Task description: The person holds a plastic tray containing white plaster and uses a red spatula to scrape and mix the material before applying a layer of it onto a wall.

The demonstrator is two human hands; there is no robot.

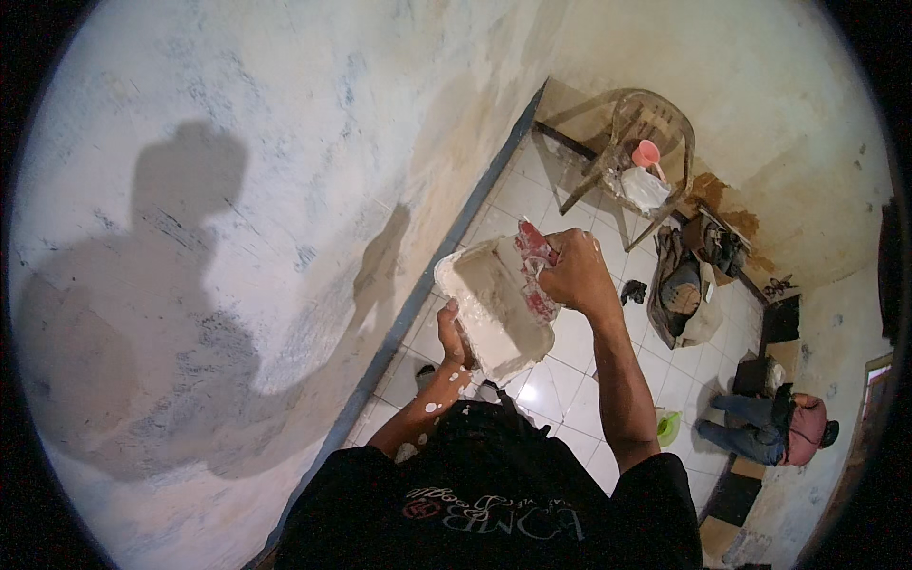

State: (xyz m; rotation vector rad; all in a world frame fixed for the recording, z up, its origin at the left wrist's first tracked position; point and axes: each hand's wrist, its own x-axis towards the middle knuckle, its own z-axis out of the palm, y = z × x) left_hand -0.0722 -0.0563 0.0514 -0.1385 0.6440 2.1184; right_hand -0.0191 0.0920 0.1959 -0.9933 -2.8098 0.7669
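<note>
A white rectangular tub with thick white paste in it is held in front of my body. My left hand is closed around its lower left side, thumb up along the outer wall. White splashes dot my left wrist and forearm. At the tub's right rim, my right hand is closed on a red scraper smeared with white. The scraper lies across that rim; the fingers hide part of it, and I cannot tell whether its edge touches the paste.
A patchy whitewashed wall rises close on the left. Beyond the tub, a chair carries a pink dipper and a white plastic bag. Bags and a sack lie on the tiles. A person bends over at right, near a green bowl.
</note>
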